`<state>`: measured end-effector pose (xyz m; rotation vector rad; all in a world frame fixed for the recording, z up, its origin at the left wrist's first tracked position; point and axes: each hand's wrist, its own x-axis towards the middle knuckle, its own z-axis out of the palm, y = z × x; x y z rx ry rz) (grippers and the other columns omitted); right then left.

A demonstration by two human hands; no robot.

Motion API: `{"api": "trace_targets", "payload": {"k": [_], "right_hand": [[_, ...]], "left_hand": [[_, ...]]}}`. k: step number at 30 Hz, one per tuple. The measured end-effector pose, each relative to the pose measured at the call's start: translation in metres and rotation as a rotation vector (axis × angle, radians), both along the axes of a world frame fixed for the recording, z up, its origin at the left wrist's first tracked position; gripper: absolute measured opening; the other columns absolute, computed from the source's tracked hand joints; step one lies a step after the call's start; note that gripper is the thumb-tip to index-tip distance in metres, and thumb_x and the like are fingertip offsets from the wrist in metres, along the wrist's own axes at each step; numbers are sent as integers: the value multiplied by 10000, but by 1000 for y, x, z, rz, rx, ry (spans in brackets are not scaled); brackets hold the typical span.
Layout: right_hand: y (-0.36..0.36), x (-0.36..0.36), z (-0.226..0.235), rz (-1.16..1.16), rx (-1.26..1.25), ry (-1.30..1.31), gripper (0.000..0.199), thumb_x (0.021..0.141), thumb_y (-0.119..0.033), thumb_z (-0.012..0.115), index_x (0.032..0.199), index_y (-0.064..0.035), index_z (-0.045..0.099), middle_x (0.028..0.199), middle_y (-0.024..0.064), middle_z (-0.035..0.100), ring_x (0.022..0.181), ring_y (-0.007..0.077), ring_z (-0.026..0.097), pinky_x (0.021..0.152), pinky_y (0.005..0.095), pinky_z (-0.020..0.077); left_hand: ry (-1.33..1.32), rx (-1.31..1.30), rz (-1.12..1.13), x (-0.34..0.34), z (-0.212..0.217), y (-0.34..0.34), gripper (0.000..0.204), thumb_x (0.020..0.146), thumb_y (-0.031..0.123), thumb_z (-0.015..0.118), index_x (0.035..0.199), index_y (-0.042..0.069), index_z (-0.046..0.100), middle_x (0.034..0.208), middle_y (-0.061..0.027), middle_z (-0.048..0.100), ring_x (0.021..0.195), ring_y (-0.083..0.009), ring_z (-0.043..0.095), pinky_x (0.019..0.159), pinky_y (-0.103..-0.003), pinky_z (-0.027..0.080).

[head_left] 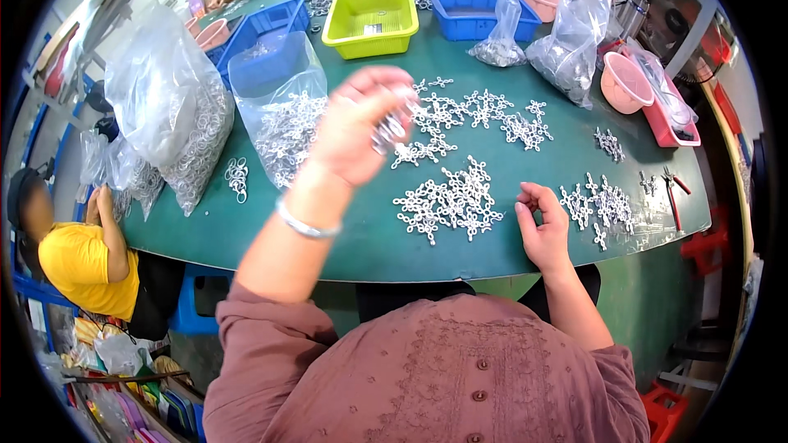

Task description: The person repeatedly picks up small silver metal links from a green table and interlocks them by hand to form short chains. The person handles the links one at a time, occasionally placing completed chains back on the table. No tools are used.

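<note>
My left hand [361, 127], with a silver bangle [305, 221] at its wrist, is raised over the table with fingers curled around several small shiny metal link pieces [389, 131]. Behind and beside it lie cross-shaped silver link pieces [439, 111] in loose clusters. A larger pile of the same link pieces [451, 201] lies in front of me, between my two hands. My right hand [543, 226] rests near the table's front edge, fingers loosely bent and thumb apart, with nothing visible in it. To its right is another pile of link pieces [607, 201].
Clear bags of metal parts [283, 139] stand at left, beside a big bag of rings [185, 115]. A lime-green basket [372, 45] and blue trays [464, 29] stand farther back. Pliers [674, 197] lie right, near pink bowls [625, 86]. A person in yellow [90, 254] sits left.
</note>
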<state>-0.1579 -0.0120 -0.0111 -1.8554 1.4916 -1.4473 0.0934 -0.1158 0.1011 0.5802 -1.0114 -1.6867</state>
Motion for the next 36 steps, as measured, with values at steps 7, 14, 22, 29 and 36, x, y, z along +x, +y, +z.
{"api": "trace_targets", "payload": {"k": [7, 14, 22, 29, 36], "right_hand": [[0, 0, 0, 13, -57, -31, 256, 746, 64, 556, 995, 4, 542, 786, 69, 544, 660, 115, 530, 593, 220, 443], [0, -4, -5, 48, -56, -75, 244, 750, 54, 560, 988, 5, 545, 796, 73, 538, 679, 121, 549, 585, 225, 452], [0, -9, -8, 34, -2, -11, 141, 735, 14, 580, 873, -8, 566, 776, 80, 541, 635, 163, 548, 553, 257, 438], [-2, -6, -8, 55, 0, -39, 133, 728, 4, 584, 860, -12, 572, 767, 74, 538, 624, 174, 538, 555, 266, 435], [-2, -9, -7, 66, 8, -15, 125, 723, 1, 584, 846, -12, 572, 771, 73, 542, 633, 192, 540, 563, 279, 434]], "left_hand": [[-539, -693, 647, 88, 88, -53, 271, 776, 82, 607, 1039, 29, 573, 803, -19, 576, 612, -58, 516, 536, -177, 414], [-1569, -463, 411, 124, 62, -71, 341, 761, 184, 623, 1052, 12, 579, 835, -61, 597, 738, -116, 542, 658, -235, 426], [-1367, -1262, 691, 43, 42, -23, 174, 777, 73, 588, 946, 35, 608, 859, -59, 577, 700, -121, 538, 637, -231, 443], [-1364, -920, -6, -33, -65, 6, 283, 754, 133, 613, 1021, 45, 583, 896, -117, 547, 769, -232, 550, 681, -302, 453], [-1335, -675, -21, -58, -90, 2, 143, 745, 134, 624, 858, 48, 643, 808, -73, 544, 703, -190, 533, 651, -288, 440]]}}
